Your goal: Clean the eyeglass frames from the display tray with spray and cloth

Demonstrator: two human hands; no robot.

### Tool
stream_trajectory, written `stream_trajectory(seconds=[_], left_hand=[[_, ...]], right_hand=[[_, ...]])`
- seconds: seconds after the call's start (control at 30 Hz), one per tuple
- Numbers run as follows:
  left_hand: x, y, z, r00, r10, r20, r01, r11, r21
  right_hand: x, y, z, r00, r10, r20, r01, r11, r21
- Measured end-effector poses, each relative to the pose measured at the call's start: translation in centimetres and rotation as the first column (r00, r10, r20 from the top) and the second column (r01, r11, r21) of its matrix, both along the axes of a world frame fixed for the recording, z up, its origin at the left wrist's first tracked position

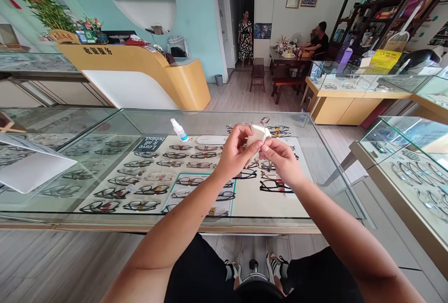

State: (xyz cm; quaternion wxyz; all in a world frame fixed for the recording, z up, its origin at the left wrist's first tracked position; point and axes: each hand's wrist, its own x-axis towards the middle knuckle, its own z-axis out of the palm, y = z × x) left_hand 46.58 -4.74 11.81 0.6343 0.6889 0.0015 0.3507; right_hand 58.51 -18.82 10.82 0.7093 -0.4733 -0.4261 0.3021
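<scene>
Above the glass display case (273, 223), my left hand (236, 151) pinches a folded cream cloth (258, 132) between thumb and fingers. A thin-framed pair of eyeglasses (265, 120) sticks out past the cloth and is partly wrapped by it. My right hand (282, 158) is closed at the cloth's right side, thumb and fingertips gripping the eyeglasses; the exact grip is partly hidden. Both hands nearly touch. Beyond my left hand, a small white spray bottle (179, 130) with a blue label stands on the glass.
Several rows of eyeglasses (141, 205) lie inside the case under my arms. A white panel (35, 165) stands at the left. Another glass case (413, 177) is on the right. Farther back are a counter (189, 83), a standing person (245, 37) and a seated person (319, 41).
</scene>
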Motion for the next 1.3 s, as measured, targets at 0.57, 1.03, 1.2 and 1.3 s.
stream_trajectory(seconds=[0.57,1.03,1.2,1.3], left_hand=[[0.3,1.3,-0.4,0.987,-0.135,-0.088,0.125,0.986,-0.110],[-0.2,0.9,0.7,0.997,0.071,-0.039,-0.071,0.997,0.001],[-0.8,1.6,1.3,0.994,0.001,-0.110,0.011,0.994,0.109],[-1.0,2.2,1.3,0.992,-0.051,-0.117,0.065,0.991,0.117]], right_hand=[[0.8,0.1,-0.4,1.000,0.017,0.000,-0.017,1.000,-0.006],[0.4,0.3,-0.4,1.000,0.004,-0.016,-0.004,1.000,0.014],[0.8,0.3,-0.7,0.999,-0.030,-0.032,0.030,1.000,-0.005],[0.9,0.3,-0.8,0.999,-0.039,-0.030,0.039,0.999,-0.008]])
